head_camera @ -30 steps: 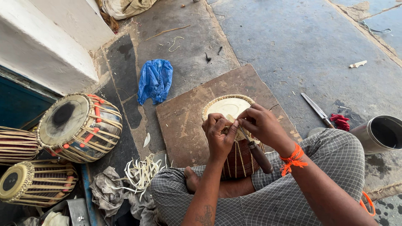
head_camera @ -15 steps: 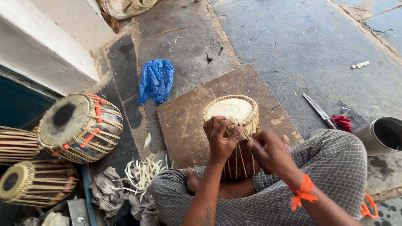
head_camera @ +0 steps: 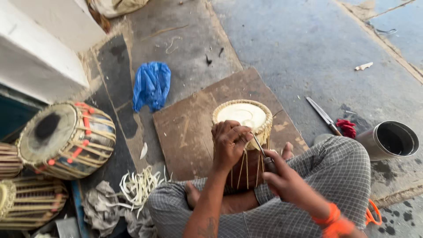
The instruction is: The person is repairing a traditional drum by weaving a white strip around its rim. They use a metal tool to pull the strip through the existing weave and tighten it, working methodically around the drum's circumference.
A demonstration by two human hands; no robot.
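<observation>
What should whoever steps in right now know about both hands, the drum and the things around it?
Left hand: gripping the near rim of the small drum, fingers over the lacing.
Right hand: closed on a metal tool, tip at the rim by the left fingers.
The drum stands upright on a brown board, between the crossed legs.
Done: pale head on, straps down the side.
Left: cannot tell how much lacing remains.
Nearby: scissors, metal cup, blue bag, larger drum.

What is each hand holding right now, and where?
Right hand grips a thin metal tool by its handle; left hand clasps the small laced drum at its rim.
</observation>
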